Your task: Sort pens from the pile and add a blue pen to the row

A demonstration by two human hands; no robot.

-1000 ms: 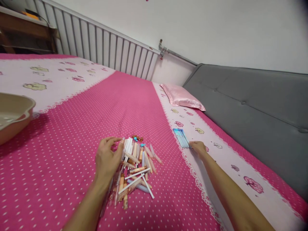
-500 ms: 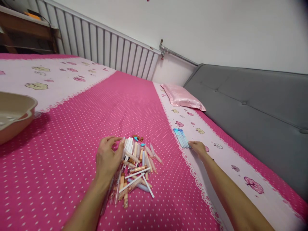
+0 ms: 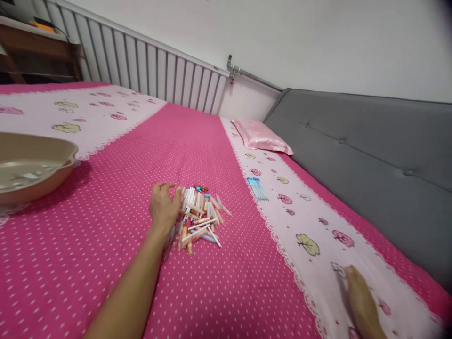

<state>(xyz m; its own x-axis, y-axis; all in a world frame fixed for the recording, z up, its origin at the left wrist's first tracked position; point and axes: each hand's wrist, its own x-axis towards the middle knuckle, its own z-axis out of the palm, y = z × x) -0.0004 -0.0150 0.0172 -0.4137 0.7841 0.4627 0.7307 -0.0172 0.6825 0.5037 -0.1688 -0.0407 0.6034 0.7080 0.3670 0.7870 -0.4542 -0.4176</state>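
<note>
A loose pile of pen parts point(image 3: 201, 230) lies on the pink dotted bedspread: white thin tubes, clear barrels, peach and orange-brown pieces. My left hand point(image 3: 164, 207) rests along the pile's left side, thumb and fingers apart, the thumb beside the white tubes point(image 3: 189, 195). Small brown and blue pieces point(image 3: 201, 189) sit at the pile's far end. To the right, a neat row of blue-tipped pens point(image 3: 258, 189) lies flat by the lace edge. My right hand point(image 3: 362, 299) is low over the printed white band, well away from the pens; its fingers are mostly hidden and blurred.
A beige-and-orange basin point(image 3: 67, 162) with small pieces inside stands on the left of the bed. A pink satin pillow point(image 3: 261, 136) lies against the grey headboard point(image 3: 370, 136). A white radiator point(image 3: 151, 66) runs along the wall behind.
My right hand has left the row of pens and moved toward the lower right. The pens stay lying in their row. My left hand remains beside the pile; the view has shifted slightly.
</note>
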